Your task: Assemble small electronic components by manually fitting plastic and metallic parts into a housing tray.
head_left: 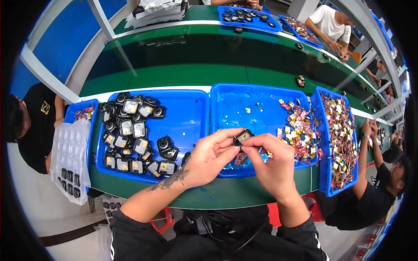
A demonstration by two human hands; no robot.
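Over the middle blue tray [230, 106], a small black watch case [244, 136] is held up with its gold-coloured inner side showing. My left hand [208, 157] is closed round its left edge. The thumb and forefinger of my right hand [275, 164] pinch at its lower right edge; whether a tiny part is between them is hidden. Below the hands, a reddish part [240, 157] shows in the tray. Small pink, yellow and blue wired parts [302, 130] are heaped at its right side. To the left, many black watch cases [139, 129] fill part of another blue tray [187, 113].
A narrow blue tray [322, 174] full of wired parts stands at the right. White plastic blister trays [72, 152] lie at the far left. Beyond runs a green conveyor belt [196, 56] carrying a few pieces. Co-workers sit on both sides and across.
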